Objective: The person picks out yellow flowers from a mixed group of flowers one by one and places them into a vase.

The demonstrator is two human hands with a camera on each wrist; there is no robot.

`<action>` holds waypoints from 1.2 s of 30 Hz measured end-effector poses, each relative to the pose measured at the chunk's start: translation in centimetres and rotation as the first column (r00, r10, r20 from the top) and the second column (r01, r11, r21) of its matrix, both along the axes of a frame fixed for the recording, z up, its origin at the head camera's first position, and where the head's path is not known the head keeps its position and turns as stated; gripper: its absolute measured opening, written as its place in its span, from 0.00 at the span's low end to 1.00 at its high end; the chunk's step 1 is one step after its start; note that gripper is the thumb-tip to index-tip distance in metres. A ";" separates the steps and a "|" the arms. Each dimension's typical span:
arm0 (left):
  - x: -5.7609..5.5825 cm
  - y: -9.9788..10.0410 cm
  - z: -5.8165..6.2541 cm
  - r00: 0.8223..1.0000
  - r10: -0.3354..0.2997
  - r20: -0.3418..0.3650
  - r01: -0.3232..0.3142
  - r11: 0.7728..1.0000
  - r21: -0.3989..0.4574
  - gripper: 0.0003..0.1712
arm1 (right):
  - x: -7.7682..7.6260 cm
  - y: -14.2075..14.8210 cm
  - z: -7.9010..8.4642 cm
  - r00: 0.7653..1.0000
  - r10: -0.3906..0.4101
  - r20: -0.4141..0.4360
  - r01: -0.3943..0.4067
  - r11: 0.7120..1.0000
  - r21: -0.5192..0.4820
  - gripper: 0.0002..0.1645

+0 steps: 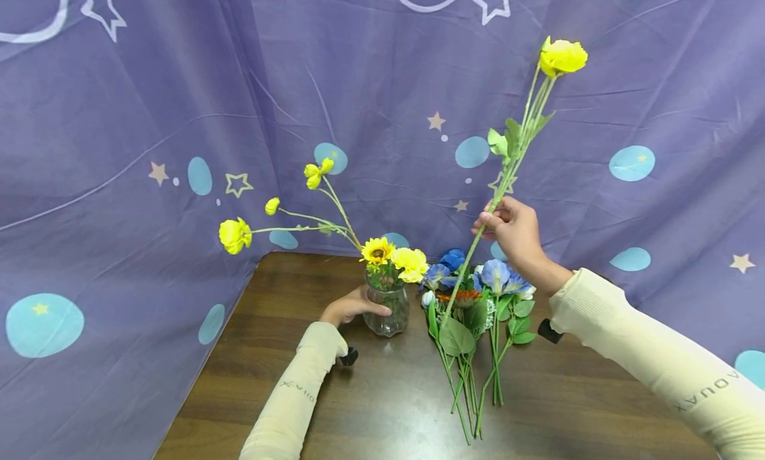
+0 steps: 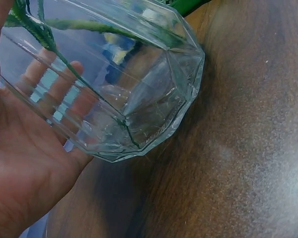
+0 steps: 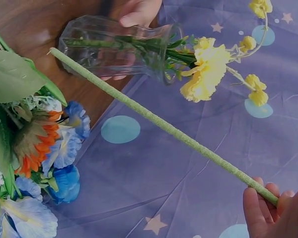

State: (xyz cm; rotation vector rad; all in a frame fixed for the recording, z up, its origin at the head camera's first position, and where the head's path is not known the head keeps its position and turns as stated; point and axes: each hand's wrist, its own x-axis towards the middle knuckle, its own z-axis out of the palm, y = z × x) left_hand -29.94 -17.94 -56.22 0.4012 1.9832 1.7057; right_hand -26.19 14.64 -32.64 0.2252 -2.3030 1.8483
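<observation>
My left hand (image 1: 352, 306) grips a clear glass vase (image 1: 387, 322) near the back of the table; in the left wrist view the fingers show through the glass, wrapped behind it. Inside the vase stand a small sunflower (image 1: 378, 251), a pale yellow flower (image 1: 410, 265) and a branching stem with yellow blooms (image 1: 236, 235) leaning left. Up to the right, my right hand (image 1: 516, 231) pinches the long green stem of a yellow flower (image 1: 563, 57), its bloom raised high. The bare lower end of this stem (image 3: 154, 118) points down left, over the flower pile in the head view.
Right of the vase, a pile of flowers lies on the wooden table (image 1: 382, 407): blue flowers (image 1: 496, 274), an orange flower (image 1: 460, 295), green leaves (image 1: 457, 337) and stems pointing toward the front. A purple patterned curtain (image 1: 382, 115) hangs behind the table.
</observation>
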 end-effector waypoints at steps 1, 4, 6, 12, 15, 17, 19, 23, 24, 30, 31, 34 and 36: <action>0.0 0.0 0.0 1.000 0.000 -0.001 0.000 1.000 0.000 0.48 | 0.0 -0.1 0.1 1.000 0.001 -0.005 -0.001 1.000 -0.007 0.13; 0.1 0.0 0.0 1.000 0.002 -0.004 -0.002 1.000 0.002 0.48 | 0.2 -0.2 0.3 1.000 0.005 -0.020 -0.005 1.000 -0.023 0.12; 0.1 0.0 -0.1 1.000 0.001 -0.006 -0.001 1.000 0.003 0.48 | 0.3 -0.3 0.5 0.999 0.005 -0.033 -0.006 1.000 -0.026 0.12; 0.0 0.1 -0.1 1.000 0.007 -0.003 -0.007 1.000 -0.003 0.48 | 0.2 -0.7 0.3 0.998 0.023 -0.062 -0.025 0.999 -0.028 0.10; -0.1 0.1 -0.3 1.000 0.006 0.001 -0.006 1.000 -0.002 0.49 | 0.2 -0.9 -0.2 0.998 0.045 -0.050 -0.047 0.998 -0.033 0.11; -0.1 0.1 -0.3 1.000 0.003 0.003 -0.003 1.000 0.001 0.48 | 0.2 -1.1 -0.7 0.997 0.063 -0.035 -0.064 0.997 -0.034 0.10; -0.2 0.1 -0.4 1.000 0.001 0.002 -0.001 1.000 0.003 0.48 | 0.2 -1.2 -1.2 0.996 0.087 -0.016 -0.088 0.995 -0.037 0.10; -0.1 0.2 -0.4 1.000 0.000 0.000 0.000 1.000 0.012 0.48 | 0.1 -1.5 -1.8 0.987 0.155 0.035 -0.155 0.988 -0.019 0.09; -0.1 0.2 -0.4 1.000 0.000 0.000 0.000 1.000 0.016 0.48 | 0.0 -1.6 -1.8 0.983 0.177 0.046 -0.176 0.984 -0.011 0.09; 0.1 0.1 -0.1 1.000 -0.007 -0.013 0.007 1.000 0.012 0.49 | -0.2 -2.1 -1.2 0.961 0.260 0.090 -0.267 0.960 0.083 0.10; 0.1 0.1 -0.1 1.000 -0.009 -0.014 0.009 1.000 0.008 0.48 | -0.2 -2.2 -1.1 0.961 0.260 0.094 -0.269 0.957 0.104 0.10; 0.0 0.0 0.0 1.000 -0.010 -0.012 0.010 1.000 0.004 0.47 | -0.4 -2.6 -0.3 0.962 0.254 0.098 -0.267 0.950 0.159 0.10; -0.1 -0.1 0.1 1.000 -0.008 -0.009 0.008 1.000 0.002 0.46 | -0.6 -2.9 0.3 0.962 0.252 0.106 -0.268 0.945 0.188 0.11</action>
